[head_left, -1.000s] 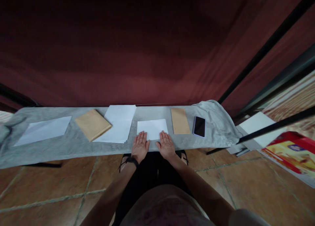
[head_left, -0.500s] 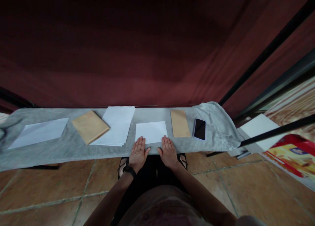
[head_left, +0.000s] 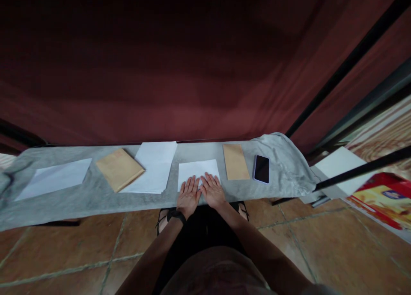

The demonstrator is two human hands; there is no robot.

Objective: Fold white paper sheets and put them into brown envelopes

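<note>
A white sheet of paper [head_left: 196,167], seemingly folded, lies flat on the grey cloth in front of me. My left hand [head_left: 189,195] rests palm down on its near left part, fingers stretched out. Beside it my right hand [head_left: 212,190] lies flat on the near right part, fingers spread. The two hands almost touch at the thumbs, and they cover the paper's near edge. To the right lies a brown envelope [head_left: 236,162]. Left of the hands is a stack of white paper [head_left: 156,166], partly under a pile of brown envelopes [head_left: 120,169].
A phone [head_left: 261,169] lies right of the single envelope. Another white sheet [head_left: 54,178] is at the far left. The grey cloth [head_left: 96,209] covers a narrow bench against a dark red surface [head_left: 192,93]. A red and yellow box [head_left: 385,198] stands at the right.
Both hands have slid inward and forward over the paper, from its near corners to its near middle. The view has shifted slightly.
</note>
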